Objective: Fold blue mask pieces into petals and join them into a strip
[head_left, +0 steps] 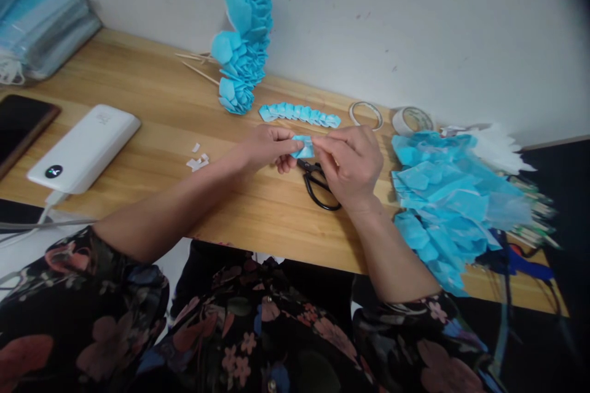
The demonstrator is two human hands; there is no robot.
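Note:
A small piece of light blue petal material [303,146] is pinched between the thumb and fingers of my left hand [271,146]. My right hand [353,163] has its thumb and index finger closed at the right edge of that same piece. Under my hands lie black-handled scissors [318,187], partly hidden by the right hand. Just beyond, a row of folded blue petals [299,113] stretches along the table. Farther back, blue artificial flowers [244,49] on thin wooden sticks lie against the wall.
Small white scraps [198,163] lie left of my hands. A white power bank [85,147] and a phone [23,126] are at the left, near packed blue material [41,12]. Tape rolls [412,120], a blue petal pile [442,196] and a blue-handled tool [525,265] occupy the right.

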